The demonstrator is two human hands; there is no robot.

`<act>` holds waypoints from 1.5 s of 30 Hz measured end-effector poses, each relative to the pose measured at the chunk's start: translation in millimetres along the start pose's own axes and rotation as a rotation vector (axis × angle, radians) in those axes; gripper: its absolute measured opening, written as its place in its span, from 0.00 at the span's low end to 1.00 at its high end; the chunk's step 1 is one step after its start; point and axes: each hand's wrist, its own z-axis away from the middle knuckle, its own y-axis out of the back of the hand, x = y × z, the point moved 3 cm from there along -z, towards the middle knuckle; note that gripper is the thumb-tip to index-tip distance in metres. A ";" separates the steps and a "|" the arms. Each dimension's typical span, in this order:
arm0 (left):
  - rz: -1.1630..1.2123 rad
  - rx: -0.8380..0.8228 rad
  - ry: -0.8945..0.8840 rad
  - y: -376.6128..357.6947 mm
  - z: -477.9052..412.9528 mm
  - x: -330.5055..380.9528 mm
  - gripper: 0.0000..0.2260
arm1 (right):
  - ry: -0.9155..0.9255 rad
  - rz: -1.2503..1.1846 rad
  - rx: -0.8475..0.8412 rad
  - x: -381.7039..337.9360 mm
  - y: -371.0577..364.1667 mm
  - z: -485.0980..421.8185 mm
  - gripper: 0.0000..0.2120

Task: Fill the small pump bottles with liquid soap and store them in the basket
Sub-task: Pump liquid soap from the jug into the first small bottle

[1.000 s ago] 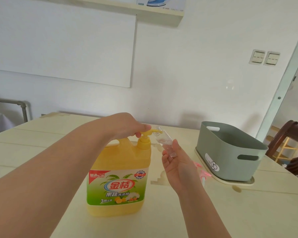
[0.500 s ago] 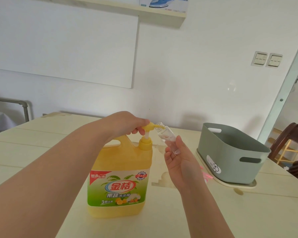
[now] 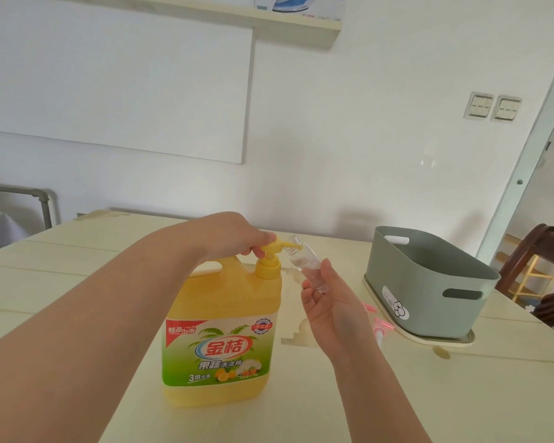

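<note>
the yellow soap jug (image 3: 219,330) stands upright on the tabletop (image 3: 77,266). the right hand (image 3: 330,302) has its grip closed on the base of the small clear bottle (image 3: 307,266), which is tilted with its open neck at the spout of the pump head (image 3: 271,251). the left hand (image 3: 234,235) curls its grip over the pump head. pink pump caps (image 3: 383,327) lie just beside the green basket (image 3: 429,282), farther right.
</note>
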 end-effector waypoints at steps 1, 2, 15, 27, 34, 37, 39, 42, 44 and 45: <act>0.032 0.007 0.003 -0.9 0.4 -1.2 0.18 | 0.001 -0.006 -0.002 -0.5 -1.2 0.2 0.15; 0.065 0.016 0.007 -1.7 0.8 -2.0 0.19 | 0.004 -0.013 -0.005 -1.5 -2.9 0.4 0.15; 0.067 0.054 -0.009 2.2 3.6 3.0 0.16 | 0.018 -0.014 -0.019 -1.2 -2.8 0.2 0.14; 0.070 0.046 -0.032 1.3 11.0 -0.8 0.16 | 0.005 -0.015 -0.017 -3.2 -5.3 2.3 0.15; 0.160 0.061 -0.011 0.9 6.9 0.2 0.19 | 0.001 0.015 -0.018 -7.2 -11.1 -0.3 0.13; 0.129 0.074 -0.005 1.2 5.1 0.0 0.18 | 0.000 -0.002 -0.016 -5.1 -9.8 -1.6 0.12; 0.111 0.064 0.003 1.8 4.3 0.2 0.17 | 0.003 -0.002 -0.013 -3.5 -8.4 -2.8 0.12; 0.071 0.057 0.004 3.0 2.6 0.8 0.16 | -0.001 -0.007 -0.008 -0.5 -6.0 -4.3 0.11; 0.047 0.047 0.004 3.8 2.8 1.9 0.15 | -0.003 -0.012 -0.005 1.2 -4.8 -4.2 0.11; 0.030 0.042 0.005 4.2 3.3 2.9 0.14 | -0.003 -0.015 -0.002 1.5 -4.2 -3.9 0.11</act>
